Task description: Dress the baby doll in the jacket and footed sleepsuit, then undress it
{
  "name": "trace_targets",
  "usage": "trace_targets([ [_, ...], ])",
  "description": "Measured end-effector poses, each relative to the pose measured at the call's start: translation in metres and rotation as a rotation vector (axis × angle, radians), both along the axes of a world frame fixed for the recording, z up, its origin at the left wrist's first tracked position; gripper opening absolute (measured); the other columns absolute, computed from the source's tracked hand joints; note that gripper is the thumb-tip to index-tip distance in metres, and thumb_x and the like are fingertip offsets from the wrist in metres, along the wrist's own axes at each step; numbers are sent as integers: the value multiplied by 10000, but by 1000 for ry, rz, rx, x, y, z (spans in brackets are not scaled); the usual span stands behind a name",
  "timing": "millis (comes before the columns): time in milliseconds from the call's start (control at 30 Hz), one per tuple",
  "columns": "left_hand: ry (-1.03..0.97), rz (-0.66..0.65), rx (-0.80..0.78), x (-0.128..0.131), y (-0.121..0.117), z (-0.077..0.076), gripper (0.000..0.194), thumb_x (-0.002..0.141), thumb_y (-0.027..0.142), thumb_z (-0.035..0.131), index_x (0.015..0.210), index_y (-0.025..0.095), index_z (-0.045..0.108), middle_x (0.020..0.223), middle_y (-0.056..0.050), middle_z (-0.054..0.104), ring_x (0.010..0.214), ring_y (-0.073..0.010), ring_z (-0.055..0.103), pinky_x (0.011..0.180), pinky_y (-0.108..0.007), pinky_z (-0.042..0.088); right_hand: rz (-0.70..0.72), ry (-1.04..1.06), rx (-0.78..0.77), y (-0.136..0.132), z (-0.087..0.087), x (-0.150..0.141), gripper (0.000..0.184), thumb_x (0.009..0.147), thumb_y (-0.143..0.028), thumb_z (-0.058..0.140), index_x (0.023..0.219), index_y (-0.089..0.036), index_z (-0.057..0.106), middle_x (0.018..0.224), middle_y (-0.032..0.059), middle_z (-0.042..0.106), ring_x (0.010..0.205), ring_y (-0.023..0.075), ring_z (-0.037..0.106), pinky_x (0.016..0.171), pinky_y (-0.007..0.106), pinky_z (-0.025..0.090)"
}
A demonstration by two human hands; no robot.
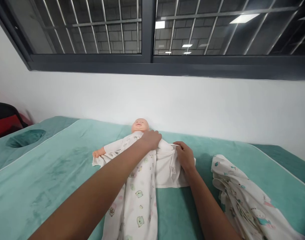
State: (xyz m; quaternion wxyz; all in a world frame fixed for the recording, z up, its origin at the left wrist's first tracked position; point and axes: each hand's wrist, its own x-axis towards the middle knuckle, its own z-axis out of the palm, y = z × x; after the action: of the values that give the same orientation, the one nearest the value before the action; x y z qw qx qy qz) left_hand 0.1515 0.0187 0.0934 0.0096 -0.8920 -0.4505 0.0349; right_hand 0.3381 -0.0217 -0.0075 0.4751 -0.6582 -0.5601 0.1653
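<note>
A baby doll [140, 124] lies on its back with its head toward the wall. A white baby garment with small green and pink animal prints [140, 193] covers its body, and one side is spread out as plain white cloth [167, 171]. At the doll's shoulder on the right of the picture, my left hand [151, 139] curls closed over the garment; its fingertips are partly hidden. My right hand [184, 154] pinches the white cloth edge near the end of that arm. The doll's other arm [99, 152] stretches out to the left, its hand bare.
A crumpled white printed cloth [242, 193] lies to the right on the green bed cover [67, 160]. A round face hole [26, 138] sits at the bed's left. Behind are a white wall [192, 103] and a dark-framed window [147, 63]. A black and red object [6, 120] stands far left.
</note>
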Motion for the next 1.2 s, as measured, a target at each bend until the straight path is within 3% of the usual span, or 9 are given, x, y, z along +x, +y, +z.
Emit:
trace_targets([
  [133, -15, 61, 42, -24, -4, 23, 283, 800, 116, 538, 1073, 164, 599, 1122, -149, 611, 1046, -287, 600, 865, -416, 478, -47, 169, -1, -3, 2, 7, 272, 689, -281, 449, 804, -237, 691, 830, 20, 715, 820, 232, 615, 745, 330, 448],
  [233, -24, 92, 58, -29, -7, 25, 307, 803, 112, 518, 1102, 150, 580, 1116, -153, 611, 1028, -289, 605, 848, -414, 485, -27, 302, 27, -2, -1, 7, 269, 661, -280, 476, 800, -214, 697, 821, 29, 720, 831, 245, 620, 737, 337, 461],
  [433, -62, 97, 23, -7, -10, -6, 300, 805, 147, 546, 1102, 159, 588, 1117, -153, 621, 1074, -298, 588, 887, -435, 463, 133, 685, 128, 5, -9, 20, 327, 628, -300, 545, 941, -247, 627, 1091, 51, 691, 967, 221, 660, 804, 372, 525],
  [500, -100, 83, 19, -6, -15, -15, 274, 809, 176, 563, 1080, 160, 600, 1128, -148, 621, 1092, -299, 577, 911, -442, 449, 86, 801, 163, 5, -7, 24, 275, 637, -301, 566, 907, -264, 598, 1131, 49, 669, 1012, 208, 650, 840, 383, 526],
  [600, -179, 67, 43, -29, -26, -19, 269, 871, 296, 527, 1104, 181, 597, 1173, -121, 613, 1132, -280, 555, 955, -419, 426, -103, 626, 221, 0, 2, 11, 220, 718, -336, 559, 913, -241, 597, 1088, 62, 675, 1034, 216, 628, 894, 401, 495],
  [667, -269, 90, 70, -59, -34, -20, 320, 918, 364, 453, 1173, 206, 567, 1232, -95, 594, 1170, -254, 534, 969, -384, 422, -90, 365, 254, -6, 9, -11, 256, 782, -368, 539, 977, -221, 617, 1101, 74, 666, 1064, 227, 597, 945, 414, 450],
  [867, -844, 316, -119, -140, -54, -36, 498, 841, 505, 562, 1263, 248, 506, 1326, -50, 537, 1172, -207, 545, 948, -289, 455, 468, -143, 114, -20, 12, -88, 333, 846, -429, 555, 1126, -252, 585, 1325, 65, 559, 1265, 241, 453, 1101, 452, 252],
  [1033, -990, 346, -141, -146, -59, -57, 523, 781, 505, 642, 1197, 220, 503, 1362, -73, 450, 1233, -209, 474, 1003, -291, 406, 375, -148, 24, -4, 6, -101, 316, 777, -460, 621, 1013, -252, 584, 1348, 59, 504, 1259, 254, 430, 1084, 450, 254],
  [1200, -895, 330, 30, -139, -59, -60, 364, 806, 489, 621, 1005, 197, 532, 1108, -63, 543, 1057, -218, 526, 878, -326, 438, 364, -131, 44, -2, 17, -108, 232, 754, -455, 648, 764, -226, 616, 1203, 65, 498, 1196, 257, 427, 1034, 420, 308],
])
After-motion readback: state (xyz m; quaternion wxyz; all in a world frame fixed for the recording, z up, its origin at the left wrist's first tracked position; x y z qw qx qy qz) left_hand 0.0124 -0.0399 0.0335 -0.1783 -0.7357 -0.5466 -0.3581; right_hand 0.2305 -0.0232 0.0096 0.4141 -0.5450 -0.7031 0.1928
